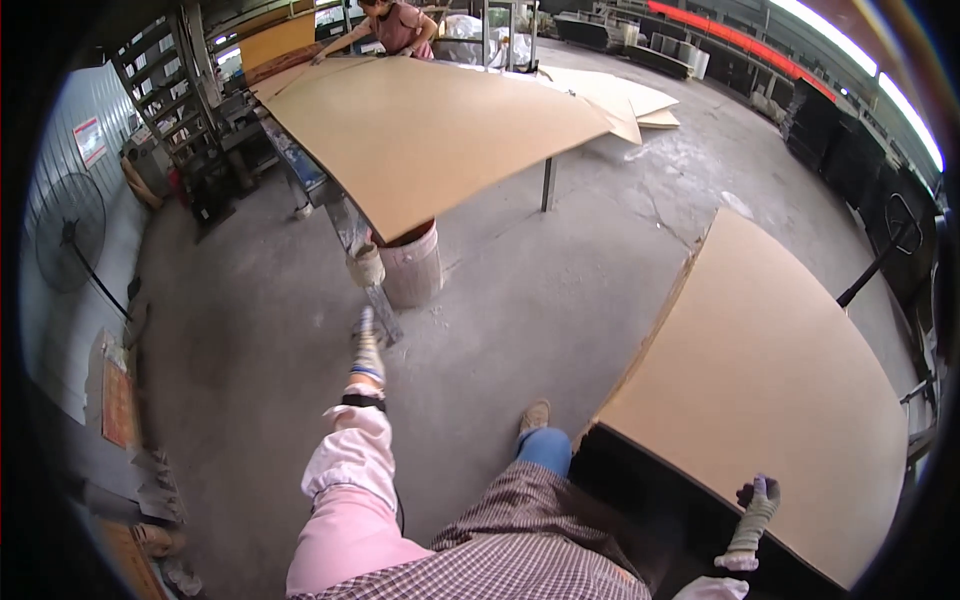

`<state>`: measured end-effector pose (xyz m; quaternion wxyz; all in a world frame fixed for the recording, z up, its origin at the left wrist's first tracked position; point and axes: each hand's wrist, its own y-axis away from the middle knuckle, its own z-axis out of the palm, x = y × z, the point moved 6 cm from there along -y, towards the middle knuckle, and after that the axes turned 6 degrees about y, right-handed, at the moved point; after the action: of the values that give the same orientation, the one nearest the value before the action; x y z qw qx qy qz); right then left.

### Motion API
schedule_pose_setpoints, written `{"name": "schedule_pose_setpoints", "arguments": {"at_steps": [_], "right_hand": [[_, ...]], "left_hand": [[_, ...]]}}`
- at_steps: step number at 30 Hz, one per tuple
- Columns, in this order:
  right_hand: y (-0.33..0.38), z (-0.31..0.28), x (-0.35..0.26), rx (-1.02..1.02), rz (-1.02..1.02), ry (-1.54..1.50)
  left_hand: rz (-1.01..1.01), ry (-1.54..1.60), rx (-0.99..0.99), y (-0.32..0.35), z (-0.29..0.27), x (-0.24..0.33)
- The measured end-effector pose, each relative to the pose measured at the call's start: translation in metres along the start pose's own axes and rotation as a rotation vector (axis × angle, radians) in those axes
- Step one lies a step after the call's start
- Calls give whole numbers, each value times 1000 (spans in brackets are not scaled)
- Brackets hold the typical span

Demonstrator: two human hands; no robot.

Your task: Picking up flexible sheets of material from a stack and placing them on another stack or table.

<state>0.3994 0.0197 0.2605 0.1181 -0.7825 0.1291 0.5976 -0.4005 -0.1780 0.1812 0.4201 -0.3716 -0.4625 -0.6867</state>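
Observation:
My left hand [367,347], in a striped knit glove, reaches forward over the grey floor. It is seen edge-on with its fingers stretched out, and holds nothing. Beyond it stand a small pale bucket [366,266] and a larger pinkish bucket [415,272], under the near corner of a big tan sheet [440,120] on a work table. On the right, my gloved right hand [760,496] is over the near edge of a stack of tan boards [760,370]. Its fingers are curled in and nothing shows in them; whether it touches the top board I cannot tell.
A co-worker [400,28] leans over the far end of the sheet. More loose sheets [620,95] lie behind the table. A pallet-jack-like handle [885,250] rises beyond the stack. Along the left wall are a standing fan [70,232] and a metal stair [165,90].

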Motion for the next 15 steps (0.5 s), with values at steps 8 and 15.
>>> {"name": "schedule_pose_setpoints", "arguments": {"at_steps": [8,15], "right_hand": [[31,70,-15,-128,26,-118],[108,365,-159,-930,-81,-542]], "left_hand": [[61,492,-613,-62,130,69],[-406,434,-867,179,372,23]]}}
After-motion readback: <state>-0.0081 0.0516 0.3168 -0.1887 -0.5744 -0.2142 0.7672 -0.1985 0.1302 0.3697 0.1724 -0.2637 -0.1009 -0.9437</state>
